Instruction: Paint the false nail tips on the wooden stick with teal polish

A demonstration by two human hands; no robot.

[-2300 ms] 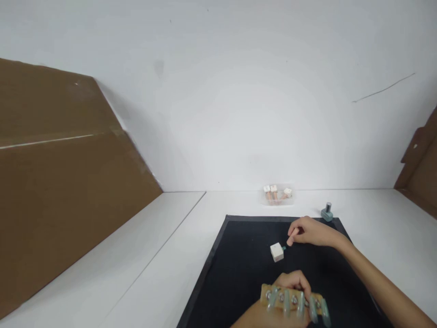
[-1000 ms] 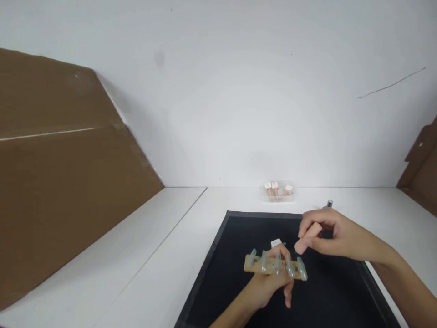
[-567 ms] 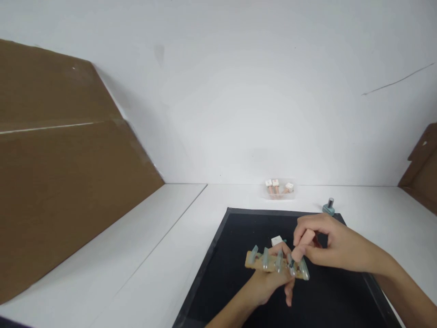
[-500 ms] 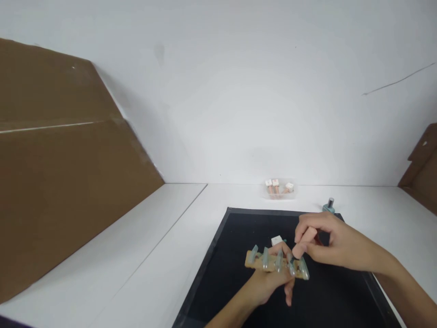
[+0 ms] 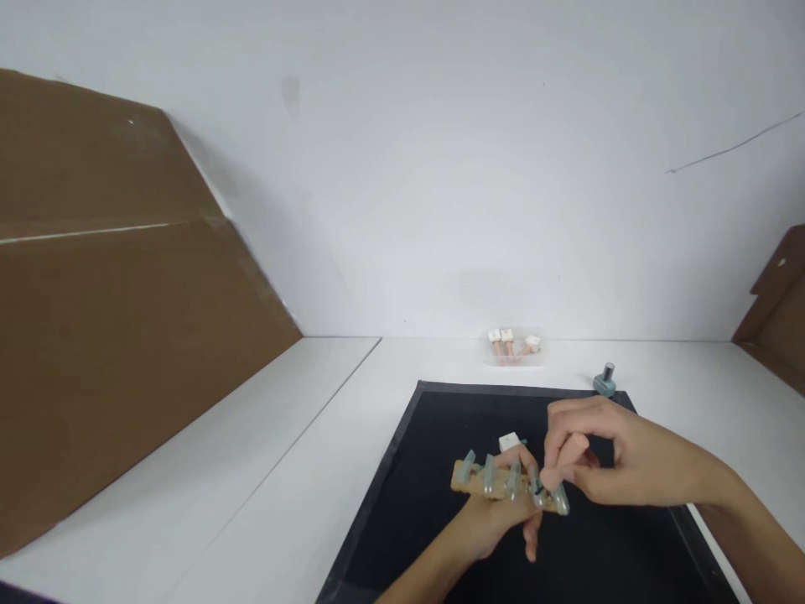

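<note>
My left hand holds up a tan strip that carries several clear, greenish false nail tips in a row. Its fingers are partly hidden behind the strip. In my right hand is a pink, rounded stick-like handle, pinched between thumb and fingers. The handle's lower end is at the right-hand nail tips, where a small dark tip shows. A small white square block shows just beyond my left fingers; whether they touch it I cannot tell.
A black mat with a dark border lies on the white table. Behind it stands a clear box with white-headed pink sticks. A small teal bottle-like object with a silver top is at the back right. Brown cardboard panels flank the table.
My right hand has shifted slightly down, and the pink handle has tilted a little at the nail tips. My left hand and the strip stay nearly still.
</note>
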